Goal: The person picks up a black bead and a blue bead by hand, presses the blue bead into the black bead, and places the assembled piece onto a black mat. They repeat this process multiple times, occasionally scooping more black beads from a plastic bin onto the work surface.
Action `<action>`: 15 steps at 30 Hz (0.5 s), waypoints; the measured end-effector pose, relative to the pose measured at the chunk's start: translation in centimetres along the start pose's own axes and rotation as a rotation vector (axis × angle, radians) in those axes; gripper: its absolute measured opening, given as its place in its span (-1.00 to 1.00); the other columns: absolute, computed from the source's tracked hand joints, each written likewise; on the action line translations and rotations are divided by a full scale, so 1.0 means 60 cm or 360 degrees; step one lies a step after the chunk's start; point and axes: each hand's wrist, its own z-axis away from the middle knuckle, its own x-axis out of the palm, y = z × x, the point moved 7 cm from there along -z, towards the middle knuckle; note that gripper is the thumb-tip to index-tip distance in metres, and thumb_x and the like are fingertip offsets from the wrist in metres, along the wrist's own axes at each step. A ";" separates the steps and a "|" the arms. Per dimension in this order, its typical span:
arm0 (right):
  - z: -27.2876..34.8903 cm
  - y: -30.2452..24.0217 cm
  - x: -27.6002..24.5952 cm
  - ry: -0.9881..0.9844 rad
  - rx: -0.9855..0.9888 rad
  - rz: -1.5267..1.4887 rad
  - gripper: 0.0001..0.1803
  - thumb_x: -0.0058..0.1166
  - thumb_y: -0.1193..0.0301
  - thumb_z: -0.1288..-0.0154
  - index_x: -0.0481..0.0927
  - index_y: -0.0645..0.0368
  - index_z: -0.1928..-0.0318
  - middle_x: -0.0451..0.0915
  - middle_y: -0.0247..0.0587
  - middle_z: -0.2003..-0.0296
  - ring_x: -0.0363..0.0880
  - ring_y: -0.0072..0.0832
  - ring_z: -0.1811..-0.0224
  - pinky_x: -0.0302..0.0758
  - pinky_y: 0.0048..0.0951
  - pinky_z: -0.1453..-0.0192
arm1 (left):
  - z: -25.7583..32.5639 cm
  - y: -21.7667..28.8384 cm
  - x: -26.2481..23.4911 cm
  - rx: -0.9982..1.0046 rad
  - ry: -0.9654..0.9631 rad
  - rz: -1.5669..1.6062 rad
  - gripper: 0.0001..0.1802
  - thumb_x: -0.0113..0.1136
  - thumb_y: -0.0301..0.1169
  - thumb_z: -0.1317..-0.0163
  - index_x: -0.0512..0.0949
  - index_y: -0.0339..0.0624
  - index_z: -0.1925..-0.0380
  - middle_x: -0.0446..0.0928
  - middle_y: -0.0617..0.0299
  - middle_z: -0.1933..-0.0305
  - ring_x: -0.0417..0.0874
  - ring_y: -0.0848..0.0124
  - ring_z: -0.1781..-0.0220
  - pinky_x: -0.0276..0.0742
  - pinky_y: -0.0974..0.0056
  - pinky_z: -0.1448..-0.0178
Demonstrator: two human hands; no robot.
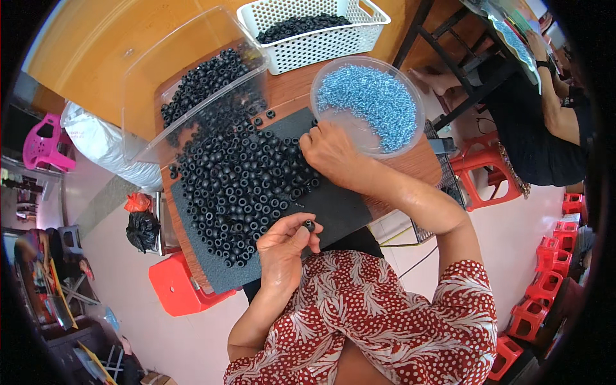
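My left hand [282,247] pinches a small black ring-shaped part [309,225] between thumb and fingers, close to my body. A large pile of the same black ring-shaped parts [234,186] lies on a dark grey mat [350,208]. My right hand [332,153] is closed, its fingers curled, between the pile and a round clear tub [420,112]. A black bit shows at its fingers, but whether they hold it cannot be made out. In the tub are many tiny shiny light-blue pieces [372,96], too small to name.
A clear plastic bin [192,119] lies tipped, spilling black rings onto the wooden table [292,86]. Behind stands a white perforated basket [327,51] of black rings. Red stools [183,285] stand around, and another person [532,122] sits at the right beside a black frame.
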 end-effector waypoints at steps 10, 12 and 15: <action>-0.003 0.003 -0.026 -0.0021 -0.0027 -0.0221 -0.77 0.17 0.57 0.27 0.48 0.27 0.46 0.49 -0.06 0.47 0.47 -0.22 0.34 0.40 -0.31 0.32 | -0.007 0.002 -0.012 0.0047 0.0009 0.0005 -0.79 0.11 -0.55 -0.22 0.53 -0.39 0.14 0.59 0.02 0.27 0.54 0.43 0.44 0.50 0.37 0.31; 0.003 0.010 -0.062 0.0235 0.0110 -0.0577 -0.74 0.17 0.59 0.20 0.44 0.28 0.40 0.45 -0.05 0.42 0.43 -0.16 0.29 0.38 -0.26 0.29 | -0.009 0.006 -0.017 0.0062 0.0018 0.0009 -0.79 0.12 -0.53 -0.22 0.53 -0.39 0.15 0.59 0.02 0.27 0.54 0.43 0.44 0.50 0.37 0.31; 0.020 -0.005 -0.112 0.0479 0.0278 -0.1170 -0.76 0.17 0.57 0.10 0.41 0.26 0.37 0.41 -0.08 0.41 0.40 -0.13 0.29 0.35 -0.20 0.29 | -0.019 0.009 -0.016 0.0036 0.0007 0.0156 -0.78 0.11 -0.50 -0.23 0.50 -0.38 0.14 0.59 0.02 0.27 0.56 0.40 0.44 0.51 0.33 0.31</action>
